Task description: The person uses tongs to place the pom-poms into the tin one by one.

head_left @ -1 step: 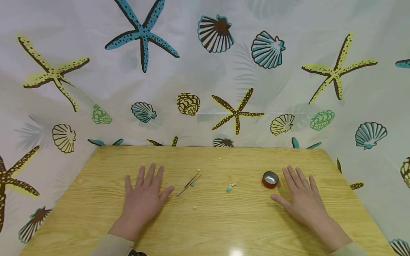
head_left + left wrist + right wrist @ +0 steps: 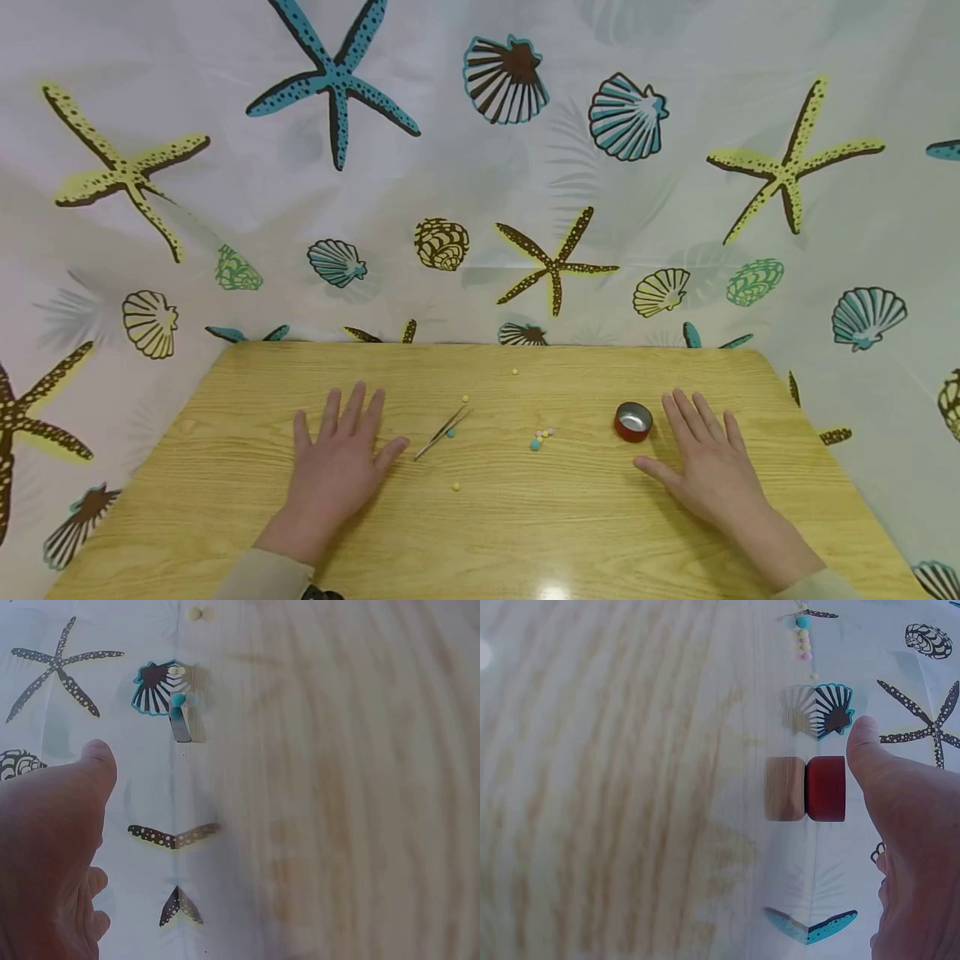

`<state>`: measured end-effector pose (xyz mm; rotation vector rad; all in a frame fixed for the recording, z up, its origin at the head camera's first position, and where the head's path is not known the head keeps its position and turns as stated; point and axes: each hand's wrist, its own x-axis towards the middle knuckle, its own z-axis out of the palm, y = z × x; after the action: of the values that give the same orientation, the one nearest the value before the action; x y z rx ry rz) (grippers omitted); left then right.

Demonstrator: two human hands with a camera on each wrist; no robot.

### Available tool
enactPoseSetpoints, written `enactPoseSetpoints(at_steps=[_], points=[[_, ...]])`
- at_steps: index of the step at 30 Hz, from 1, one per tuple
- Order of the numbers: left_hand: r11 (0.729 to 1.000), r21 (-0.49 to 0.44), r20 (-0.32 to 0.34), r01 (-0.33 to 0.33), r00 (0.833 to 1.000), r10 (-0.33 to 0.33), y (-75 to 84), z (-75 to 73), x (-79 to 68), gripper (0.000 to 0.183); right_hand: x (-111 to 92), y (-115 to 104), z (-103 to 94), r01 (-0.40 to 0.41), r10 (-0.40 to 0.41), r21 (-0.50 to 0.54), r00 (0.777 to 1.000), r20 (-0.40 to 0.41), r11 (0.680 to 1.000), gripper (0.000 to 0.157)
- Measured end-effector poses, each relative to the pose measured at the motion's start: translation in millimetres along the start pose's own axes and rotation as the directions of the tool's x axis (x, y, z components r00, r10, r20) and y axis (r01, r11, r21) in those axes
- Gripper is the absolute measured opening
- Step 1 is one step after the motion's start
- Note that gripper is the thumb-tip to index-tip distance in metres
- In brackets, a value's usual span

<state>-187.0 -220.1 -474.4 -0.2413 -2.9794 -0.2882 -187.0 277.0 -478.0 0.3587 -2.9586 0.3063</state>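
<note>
My left hand (image 2: 337,475) rests on the wooden table with its fingers spread and straight, holding nothing. Just right of its thumb lie metal tweezers (image 2: 438,437), tips pointing away, with a small blue ball (image 2: 451,433) beside them. On the right, my right hand (image 2: 712,475) is spread flat with nothing in it. A small round red tin (image 2: 633,422), silver inside and open at the top, stands near its fingertips; the right wrist view shows the tin (image 2: 826,789) from the side. Between the hands sits a little cluster of blue, yellow and pink balls (image 2: 535,445).
Single yellow balls lie apart: one near the front (image 2: 456,487), one by the tweezer tips (image 2: 465,398), one toward the back (image 2: 515,372). A white cloth (image 2: 450,167) printed with starfish and shells hangs behind and beside the wooden table (image 2: 570,525).
</note>
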Motion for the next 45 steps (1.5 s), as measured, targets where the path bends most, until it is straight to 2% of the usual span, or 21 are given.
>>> enactPoseSetpoints(at_steps=[8,15,20,35,45], points=[[1.000,-0.003,-0.012,-0.010,1.000,0.009,7.3,-4.0,-1.1,0.085,2,2,1.5,0.009,-0.009,0.009,1.000,-0.010,1.000,0.107],[1.000,-0.005,0.004,-0.018,1.000,0.018,14.0,0.6,3.5,0.085,3,5,6.4,0.008,-0.008,0.008,1.000,-0.013,1.000,0.107],[1.000,-0.008,0.016,-0.021,1.000,0.021,20.7,3.9,6.3,0.083,5,6,11.3,0.016,-0.016,0.035,1.000,-0.006,0.999,0.107],[0.997,-0.004,0.000,-0.076,0.997,0.076,37.9,12.8,19.1,0.072,24,-2,17.5,0.054,-0.053,0.135,0.999,-0.007,0.989,0.102],[0.995,-0.013,0.004,-0.100,0.995,0.100,45.6,17.3,21.5,0.067,27,-3,20.5,0.042,-0.041,0.208,0.999,-0.009,0.977,0.097]])
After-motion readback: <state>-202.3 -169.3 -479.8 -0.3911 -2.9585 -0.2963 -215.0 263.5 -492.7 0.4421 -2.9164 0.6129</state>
